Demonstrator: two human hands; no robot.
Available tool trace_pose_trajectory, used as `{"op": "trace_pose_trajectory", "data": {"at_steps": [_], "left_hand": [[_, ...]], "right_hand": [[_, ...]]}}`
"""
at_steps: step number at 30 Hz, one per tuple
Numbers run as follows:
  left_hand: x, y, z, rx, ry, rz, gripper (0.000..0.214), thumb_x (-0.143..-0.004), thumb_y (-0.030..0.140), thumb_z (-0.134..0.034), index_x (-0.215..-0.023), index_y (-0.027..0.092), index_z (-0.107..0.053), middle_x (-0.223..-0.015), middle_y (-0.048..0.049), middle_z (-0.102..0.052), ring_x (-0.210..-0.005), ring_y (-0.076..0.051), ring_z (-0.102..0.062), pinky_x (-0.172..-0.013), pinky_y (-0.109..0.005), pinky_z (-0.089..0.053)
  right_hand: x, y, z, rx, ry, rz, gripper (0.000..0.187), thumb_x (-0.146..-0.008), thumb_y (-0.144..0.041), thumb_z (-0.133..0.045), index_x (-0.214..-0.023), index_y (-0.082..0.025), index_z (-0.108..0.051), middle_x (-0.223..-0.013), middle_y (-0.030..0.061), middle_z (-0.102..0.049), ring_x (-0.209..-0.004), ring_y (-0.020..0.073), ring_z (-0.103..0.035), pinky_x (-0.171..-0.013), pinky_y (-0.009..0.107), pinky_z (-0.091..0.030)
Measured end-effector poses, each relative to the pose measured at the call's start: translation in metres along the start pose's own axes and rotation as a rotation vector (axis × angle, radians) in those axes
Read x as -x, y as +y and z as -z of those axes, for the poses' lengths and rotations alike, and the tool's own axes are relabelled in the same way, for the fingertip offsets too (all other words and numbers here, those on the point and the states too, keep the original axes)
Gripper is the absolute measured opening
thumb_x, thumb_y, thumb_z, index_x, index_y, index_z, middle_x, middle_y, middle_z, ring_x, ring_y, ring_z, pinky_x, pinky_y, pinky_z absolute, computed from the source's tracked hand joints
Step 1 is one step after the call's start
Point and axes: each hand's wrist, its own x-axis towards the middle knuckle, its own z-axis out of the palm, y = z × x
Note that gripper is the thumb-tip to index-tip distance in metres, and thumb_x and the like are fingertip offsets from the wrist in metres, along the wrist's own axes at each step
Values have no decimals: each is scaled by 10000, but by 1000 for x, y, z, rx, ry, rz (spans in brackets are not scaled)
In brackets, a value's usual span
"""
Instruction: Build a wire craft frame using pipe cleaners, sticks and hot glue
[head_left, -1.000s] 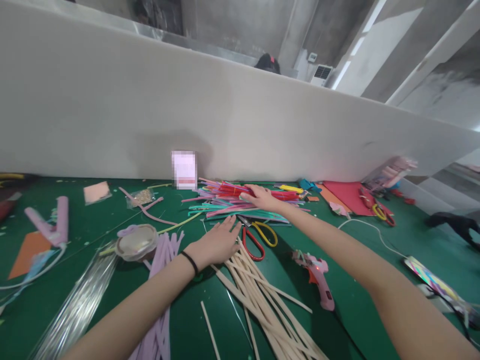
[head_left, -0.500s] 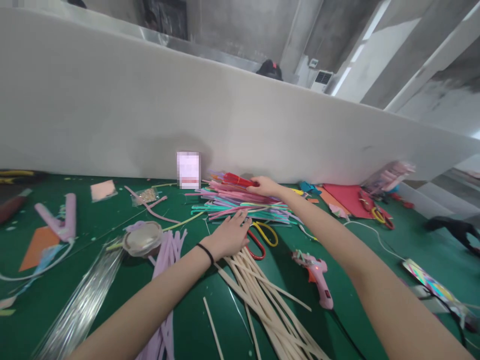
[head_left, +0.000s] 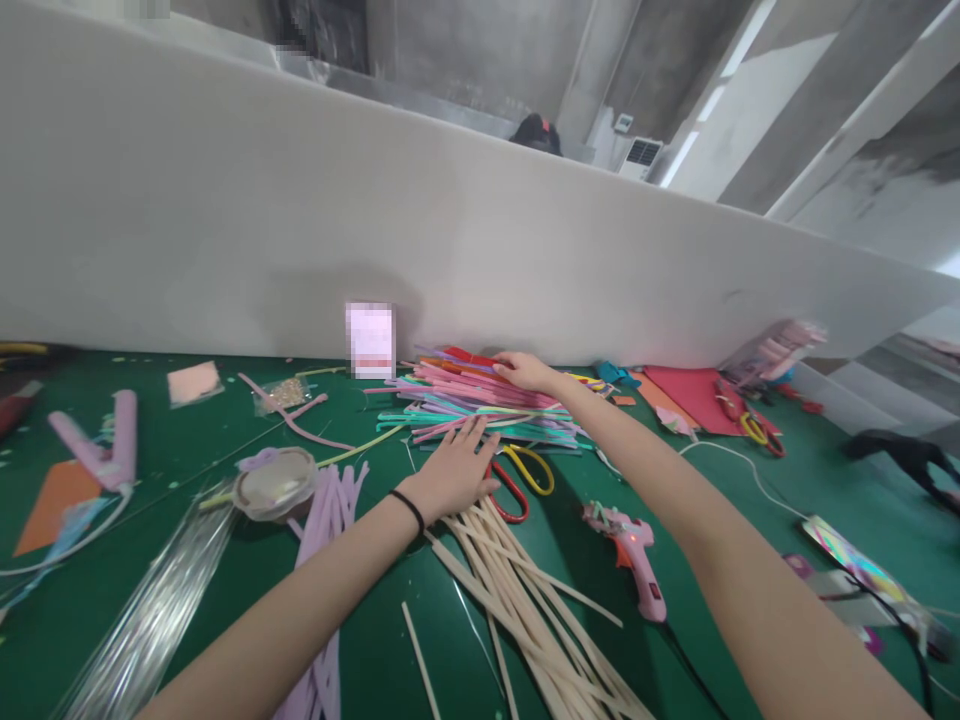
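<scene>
My right hand point(head_left: 527, 371) reaches to the far side of a heap of coloured strips point(head_left: 480, 406) by the white partition, its fingers curled on the red and pink strips at the top. My left hand point(head_left: 452, 470) lies flat with fingers stretched out, resting on the near edge of that heap and on the top ends of a fan of beige strips point(head_left: 525, 590). A black band circles my left wrist. Red and yellow scissors point(head_left: 521, 477) lie just right of my left hand.
A pink glue gun point(head_left: 636, 555) lies right of the beige strips on the green table point(head_left: 187, 440). Lilac strips point(head_left: 322, 560), a round shiny lid point(head_left: 275, 482) and silver wires point(head_left: 150, 620) lie left. Red sheets point(head_left: 694, 390) and more scissors sit far right. A white partition point(head_left: 375, 230) backs the table.
My right hand moved from the middle of the heap to its far top edge. My left hand slid slightly forward onto the heap's near edge.
</scene>
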Motion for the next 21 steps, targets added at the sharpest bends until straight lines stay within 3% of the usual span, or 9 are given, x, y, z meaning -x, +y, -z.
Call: {"op": "trace_pose_trajectory", "data": {"at_steps": [4,7,9,11,13,14,16,19,21], "left_hand": [[1,-5,-2,-22,12,45,692,-912,428,-557,-1486,97,-357,-1589,-247,-193,-1484,-362,-151,-1176,-526,-196],[2,-8,-4,-51,30,56,662,-928,431,-521,-1462,60,-394,-1579,-223,-252,-1484,-350,-165,-1183,-510,-203],[2,-10,-4,-87,31,77,634,-942,392,-495,-1461,45,-391,-1577,-201,-272,-1485,-341,-168,-1181,-512,-219],[3,-13,-3,-132,39,113,603,-944,330,-483,-1469,51,-382,-1587,-178,-249,-1487,-331,-171,-1175,-525,-233],[3,-16,-1,-172,67,156,574,-946,282,-462,-1470,62,-384,-1600,-161,-205,-1487,-327,-174,-1172,-548,-230],[3,-17,1,-187,83,175,561,-948,267,-448,-1468,66,-389,-1603,-157,-193,-1487,-327,-177,-1171,-561,-226],[3,-20,4,-201,111,196,536,-951,252,-431,-1457,73,-411,-1601,-157,-207,-1482,-332,-195,-1165,-579,-227],[10,-22,7,-194,149,172,514,-938,259,-465,-1422,86,-465,-1587,-180,-259,-1469,-361,-220,-1151,-589,-248],[22,-22,10,-170,193,120,481,-932,233,-470,-1387,81,-501,-1571,-208,-294,-1463,-369,-234,-1149,-570,-263]], "right_hand": [[-2,1,-3,16,110,11,433,-993,-270,-416,-1402,-133,-459,-1399,145,-548,-1266,203,-522,-1060,333,-366],[4,-4,-5,15,70,65,419,-996,-427,-403,-1251,-168,-612,-1297,112,-626,-1221,201,-554,-1049,319,-376],[13,-8,-9,20,-4,83,482,-918,-555,-508,-1168,-179,-677,-1218,121,-664,-1174,245,-584,-1016,346,-409],[24,-10,-15,61,-94,68,730,-742,-651,-677,-1310,-200,-597,-1343,158,-576,-1262,331,-510,-1035,439,-396],[34,-10,-22,128,-193,54,1088,-581,-675,-782,-1490,-237,-374,-1507,184,-388,-1373,408,-359,-1058,550,-347],[37,-9,-24,162,-220,56,1171,-556,-666,-800,-1525,-254,-287,-1544,181,-324,-1397,422,-311,-1061,583,-328],[38,-7,-25,208,-199,73,1073,-627,-606,-790,-1516,-258,-300,-1527,165,-360,-1381,398,-346,-1061,565,-337],[33,-3,-18,235,-84,62,694,-802,-499,-688,-1397,-206,-481,-1370,156,-537,-1253,326,-501,-1024,462,-398],[32,-2,-13,238,-42,40,640,-837,-475,-657,-1375,-169,-493,-1321,175,-564,-1207,323,-527,-1002,448,-412]]}}
